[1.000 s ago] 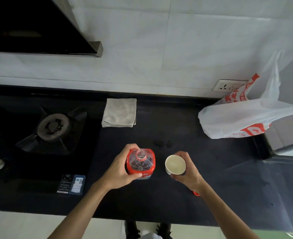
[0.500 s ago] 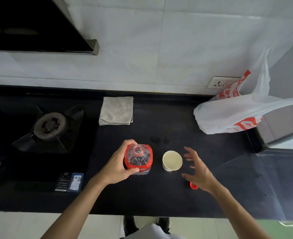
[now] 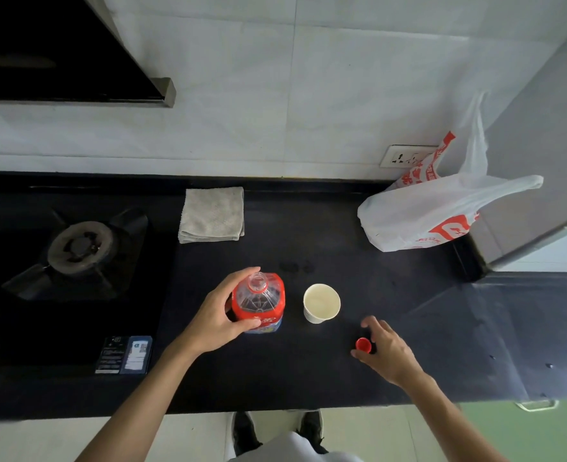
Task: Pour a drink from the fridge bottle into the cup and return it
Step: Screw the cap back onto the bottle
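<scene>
Left hand: the left hand (image 3: 220,320) is grasping the bottle (image 3: 258,300) round its red-labelled shoulder, thumb on the near side, fingers wrapping the far side.
Bottle: it is standing upright on the black countertop (image 3: 308,371), just left of the cup (image 3: 322,303). Its neck is showing open, with no cap fitted.
Cup: it is sitting upright on the countertop between the two hands, touched by neither. Its inside is reading pale; whether liquid is lying in it cannot be told from above.
Right hand: the right hand (image 3: 387,353) is hovering low over the countertop, right of the cup, with thumb and fingers curving round the red cap (image 3: 363,345).
Right grip state: the cap is lying against the thumb side of the hand; whether it is actually being pinched cannot be told.
Surroundings: a folded cloth (image 3: 212,215) is lying near the wall, a plastic bag (image 3: 435,211) is slumping at the right, and a gas burner (image 3: 82,245) is sitting at the left.
Progress, done: the bottle is out of the fridge and uncapped.
Progress, judged: with the bottle upright and a hand going to the cap, the pour is probably finishing and recapping is starting.
Progress, left: fitting the cap, then carrying the bottle back to the fridge.
</scene>
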A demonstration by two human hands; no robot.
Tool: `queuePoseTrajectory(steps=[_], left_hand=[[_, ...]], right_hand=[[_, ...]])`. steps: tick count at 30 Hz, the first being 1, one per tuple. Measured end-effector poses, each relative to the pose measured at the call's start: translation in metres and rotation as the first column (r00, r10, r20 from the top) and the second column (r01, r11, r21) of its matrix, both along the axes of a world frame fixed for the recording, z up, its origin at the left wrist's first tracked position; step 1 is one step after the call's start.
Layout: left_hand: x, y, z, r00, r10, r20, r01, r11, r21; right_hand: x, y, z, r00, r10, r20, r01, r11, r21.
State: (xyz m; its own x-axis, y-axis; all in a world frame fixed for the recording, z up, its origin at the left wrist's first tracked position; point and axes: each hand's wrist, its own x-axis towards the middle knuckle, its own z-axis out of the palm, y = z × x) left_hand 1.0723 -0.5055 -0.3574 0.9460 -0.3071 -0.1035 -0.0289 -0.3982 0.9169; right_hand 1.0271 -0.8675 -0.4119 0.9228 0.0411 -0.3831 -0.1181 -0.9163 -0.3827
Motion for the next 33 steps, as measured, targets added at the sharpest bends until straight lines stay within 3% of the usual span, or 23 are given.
queuePoseTrajectory(steps=[6,11,15,19,25,33], left_hand=[[-0.002,0.002,-0.002,1.0,0.001,0.001,-0.001,1.0,-0.019],[-0.005,0.0,-0.003,1.0,0.016,0.001,-0.016,0.999,-0.038],[-0.007,-0.002,-0.003,0.999,0.034,0.018,-0.033,0.997,-0.068],[-0.007,-0.001,-0.002,0.999,0.028,0.031,-0.026,0.997,-0.071],[-0.007,-0.004,-0.003,0.998,0.053,0.041,-0.05,0.996,-0.075],[-0.007,-0.004,-0.006,0.997,0.058,0.047,-0.055,0.995,-0.081]], right_hand=[[-0.003,0.001,-0.005,0.993,0.012,0.114,-0.017,0.999,0.042],[0.021,0.002,0.034,0.928,-0.151,0.34,0.058,0.961,0.269],[0.046,0.038,0.1,0.885,-0.165,0.435,-0.035,0.91,0.414],[0.057,0.096,0.152,0.856,-0.025,0.516,-0.255,0.848,0.464],[0.069,0.157,0.171,0.737,0.217,0.64,-0.532,0.77,0.351],[0.083,0.16,0.166,0.651,0.52,0.553,-0.699,0.695,0.168]])
